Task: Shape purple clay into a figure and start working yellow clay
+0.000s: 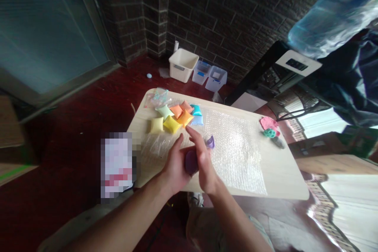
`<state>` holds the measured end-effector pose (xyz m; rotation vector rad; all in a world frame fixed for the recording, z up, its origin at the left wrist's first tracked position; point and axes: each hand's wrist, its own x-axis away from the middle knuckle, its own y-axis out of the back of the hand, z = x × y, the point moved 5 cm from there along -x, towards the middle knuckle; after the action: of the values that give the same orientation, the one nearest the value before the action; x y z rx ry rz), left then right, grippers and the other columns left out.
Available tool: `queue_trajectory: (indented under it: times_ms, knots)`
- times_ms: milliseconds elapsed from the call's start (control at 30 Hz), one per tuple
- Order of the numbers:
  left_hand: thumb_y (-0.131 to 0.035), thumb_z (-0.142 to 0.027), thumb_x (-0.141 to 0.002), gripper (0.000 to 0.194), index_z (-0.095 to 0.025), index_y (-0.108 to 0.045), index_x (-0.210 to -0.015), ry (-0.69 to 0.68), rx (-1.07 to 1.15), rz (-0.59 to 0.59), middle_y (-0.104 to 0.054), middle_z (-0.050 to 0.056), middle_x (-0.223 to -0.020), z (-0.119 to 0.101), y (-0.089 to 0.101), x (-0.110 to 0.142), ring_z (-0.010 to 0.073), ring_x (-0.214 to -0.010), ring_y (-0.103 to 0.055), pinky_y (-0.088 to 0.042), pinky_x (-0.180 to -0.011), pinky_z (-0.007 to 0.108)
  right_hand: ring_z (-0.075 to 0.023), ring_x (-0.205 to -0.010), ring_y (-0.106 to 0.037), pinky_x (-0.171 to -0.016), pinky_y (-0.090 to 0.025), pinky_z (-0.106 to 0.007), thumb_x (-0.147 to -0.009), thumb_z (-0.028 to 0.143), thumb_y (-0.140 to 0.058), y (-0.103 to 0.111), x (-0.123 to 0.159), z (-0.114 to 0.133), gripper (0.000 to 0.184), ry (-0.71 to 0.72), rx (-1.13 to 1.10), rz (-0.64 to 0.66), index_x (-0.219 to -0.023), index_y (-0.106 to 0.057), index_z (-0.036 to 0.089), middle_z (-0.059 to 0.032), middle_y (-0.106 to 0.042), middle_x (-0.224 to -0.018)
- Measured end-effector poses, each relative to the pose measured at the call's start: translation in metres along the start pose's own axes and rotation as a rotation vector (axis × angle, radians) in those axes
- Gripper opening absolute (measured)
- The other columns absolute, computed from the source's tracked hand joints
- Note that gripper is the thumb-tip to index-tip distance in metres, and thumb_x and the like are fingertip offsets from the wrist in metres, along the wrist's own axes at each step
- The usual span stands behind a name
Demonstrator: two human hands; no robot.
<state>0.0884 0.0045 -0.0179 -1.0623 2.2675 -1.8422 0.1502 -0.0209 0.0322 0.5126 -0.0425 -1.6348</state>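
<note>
Between the two facing palms sits a dark purple lump (191,162), pressed from either side by the left hand (174,167) and the right hand (206,161). Together they make a closed grip around it, with the right hand's fingers stretched forward and the left thumb pointing away from the body; the left hand's other fingers are mostly hidden. Just beyond the grip, beside the right hand's knuckles, is a small purple piece (210,142); whether it touches that hand, I cannot tell.

Ahead of the fingertips and slightly to the left lies a cluster of plump pouches: an amber pouch (185,118) nearest the right fingertips, a yellow pouch (171,124) and a pale yellow pouch (156,125) to its left, and green, orange, coral, turquoise and light blue ones close around. Farther out, past this cluster, rests a clear bag (159,96) with coloured bits. To the left of the grip, crumpled clear film (155,144) lies on the table (286,173). Right of the grip spreads a sheet of bubble wrap (239,147), and well beyond its right edge are a pink piece (267,123), a green piece (269,133) and a grey piece (278,142).
</note>
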Motion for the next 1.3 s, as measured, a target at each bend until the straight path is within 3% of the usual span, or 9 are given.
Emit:
queue_trajectory:
  times_ms: [67,133,333,467,600,800,967,1133,1300]
  knots:
    - [-0.044,-0.075,-0.097,0.071,-0.011,-0.071,-0.110,0.057,0.072,-0.003,-0.077,0.022,-0.108,-0.008,-0.005,0.004,0.0386,-0.125,-0.066,-0.048,-0.106,0.048,-0.0330,-0.152,-0.047,-0.121,-0.045,-0.058,-0.111,0.059,-0.016,0.018,-0.001,-0.002,0.063,-0.040,-0.080,-0.130,-0.157,-0.049,0.032,-0.0080,-0.052,-0.163]
    - [-0.045,-0.078,-0.096,0.071,-0.013,-0.070,-0.111,0.111,0.118,0.006,-0.077,0.021,-0.106,-0.013,-0.010,0.007,0.0383,-0.119,-0.069,-0.051,-0.101,0.049,-0.0339,-0.144,-0.055,-0.113,-0.053,-0.058,-0.111,0.054,-0.036,0.033,-0.002,-0.001,0.050,-0.096,-0.004,-0.181,-0.150,-0.058,0.031,-0.0101,-0.059,-0.156]
    - [-0.043,-0.083,-0.094,0.083,-0.012,-0.067,-0.129,0.132,0.064,0.063,-0.076,0.020,-0.113,-0.026,-0.015,0.010,0.0372,-0.113,-0.071,-0.056,-0.095,0.049,-0.0348,-0.126,-0.066,-0.080,-0.067,-0.046,-0.094,0.041,-0.075,0.034,0.001,0.004,0.034,-0.149,0.153,0.090,-0.124,-0.077,0.025,-0.0146,-0.067,-0.141]
    - [-0.058,-0.077,-0.092,0.075,-0.011,-0.068,-0.125,0.044,-0.059,0.021,-0.075,0.019,-0.115,-0.032,-0.009,0.005,0.0315,-0.105,-0.073,-0.058,-0.093,0.046,-0.0241,-0.092,-0.073,-0.072,-0.064,-0.038,-0.087,0.041,-0.084,0.046,0.006,-0.019,0.023,-0.317,-0.067,-0.129,-0.097,-0.076,0.023,-0.0098,-0.078,-0.109]
    - [-0.087,-0.040,-0.085,0.048,-0.016,-0.072,-0.122,-0.177,-0.438,0.009,-0.076,0.013,-0.120,-0.038,-0.006,0.003,0.0265,-0.111,-0.072,-0.056,-0.099,0.041,-0.0190,-0.075,-0.069,-0.074,-0.058,-0.036,-0.080,0.041,-0.090,0.061,0.006,-0.038,0.028,-0.394,-0.245,-0.306,-0.088,-0.071,0.022,-0.0032,-0.076,-0.083]
    - [-0.091,-0.033,-0.079,0.032,-0.013,-0.079,-0.101,-0.259,-0.686,-0.042,-0.081,0.012,-0.099,-0.035,-0.002,-0.001,0.0241,-0.090,-0.075,-0.060,-0.083,0.037,-0.0152,-0.067,-0.064,-0.061,-0.051,-0.030,-0.084,0.046,-0.086,0.056,0.005,-0.040,0.030,-0.493,-0.382,-0.264,-0.097,-0.079,0.021,-0.0039,-0.077,-0.083]
    - [-0.089,-0.031,-0.079,0.025,-0.015,-0.082,-0.097,-0.259,-0.775,-0.033,-0.080,0.010,-0.090,-0.037,-0.002,-0.001,0.0223,-0.082,-0.074,-0.057,-0.074,0.033,-0.0125,-0.056,-0.055,-0.053,-0.043,-0.028,-0.081,0.045,-0.086,0.056,0.006,-0.045,0.027,-0.521,-0.324,-0.243,-0.078,-0.080,0.019,-0.0020,-0.072,-0.068]
    - [-0.089,-0.035,-0.079,0.028,-0.016,-0.083,-0.099,-0.234,-0.707,-0.055,-0.082,0.011,-0.096,-0.038,-0.004,0.001,0.0221,-0.084,-0.075,-0.059,-0.084,0.037,-0.0126,-0.057,-0.059,-0.055,-0.050,-0.028,-0.084,0.046,-0.084,0.055,0.007,-0.050,0.027,-0.541,-0.384,-0.312,-0.081,-0.081,0.020,-0.0017,-0.072,-0.069]
    - [-0.087,-0.037,-0.077,0.026,-0.014,-0.081,-0.088,-0.233,-0.780,-0.114,-0.081,0.011,-0.090,-0.043,0.003,0.000,0.0213,-0.081,-0.073,-0.059,-0.076,0.034,-0.0160,-0.065,-0.067,-0.055,-0.054,-0.028,-0.081,0.050,-0.086,0.056,0.004,-0.047,0.032,-0.548,-0.334,-0.219,-0.087,-0.081,0.019,-0.0049,-0.076,-0.079]
